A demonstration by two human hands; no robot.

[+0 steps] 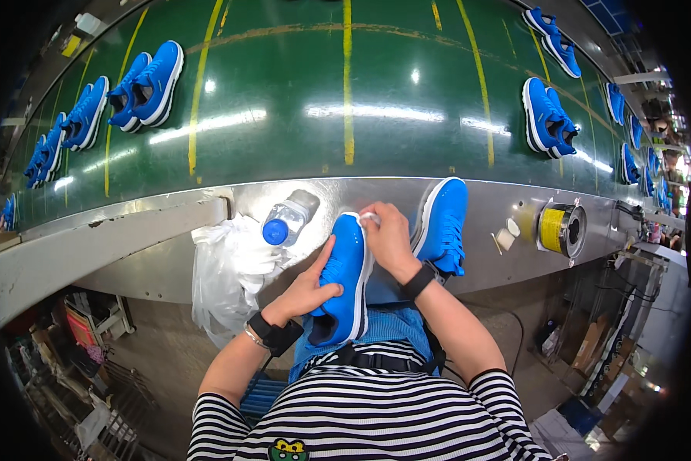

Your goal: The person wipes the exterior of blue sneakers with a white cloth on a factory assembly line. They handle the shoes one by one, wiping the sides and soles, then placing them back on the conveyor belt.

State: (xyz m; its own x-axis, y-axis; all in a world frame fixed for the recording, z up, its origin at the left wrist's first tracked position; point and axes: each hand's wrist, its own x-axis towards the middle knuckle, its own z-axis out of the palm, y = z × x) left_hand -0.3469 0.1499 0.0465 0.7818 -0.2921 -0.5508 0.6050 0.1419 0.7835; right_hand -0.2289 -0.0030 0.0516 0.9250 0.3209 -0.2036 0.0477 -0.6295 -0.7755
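Observation:
A blue sneaker with a white sole is in front of my body, toe pointing away from me. My left hand grips it from its left side, thumb across the upper near the laces. At the toe, my right hand is closed in a pinch on a small white piece, perhaps cloth or tissue, against the sole's edge. Most of that piece is hidden by my fingers. Just right of my right hand, a second blue sneaker rests on the metal ledge, toe away from me.
Beyond the ledge runs a green conveyor belt with yellow lines, bearing blue sneakers on both sides. A blue-capped bottle and a white plastic bag are at left. A yellow-labelled tin stands at right. A metal bar juts in from the left.

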